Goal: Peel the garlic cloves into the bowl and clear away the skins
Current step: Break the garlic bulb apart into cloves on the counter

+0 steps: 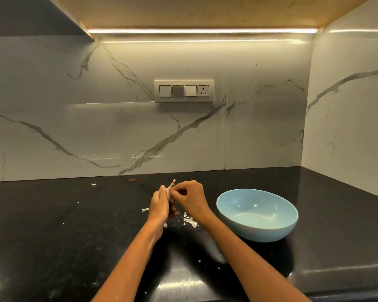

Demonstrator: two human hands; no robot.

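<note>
A white garlic bulb (169, 189) with its stem pointing up is held above the black counter. My left hand (160, 204) grips it from the left. My right hand (189, 197) pinches at its skin from the right, fingers curled. A light blue bowl (258, 227) stands to the right of my hands and looks empty. White garlic skins (189, 221) lie on the counter just below my hands, with smaller flakes scattered around.
The black stone counter (52, 225) runs to a marble backsplash with a switch panel (183, 90). A side wall closes the right end. Small scraps (93, 184) lie near the back edge.
</note>
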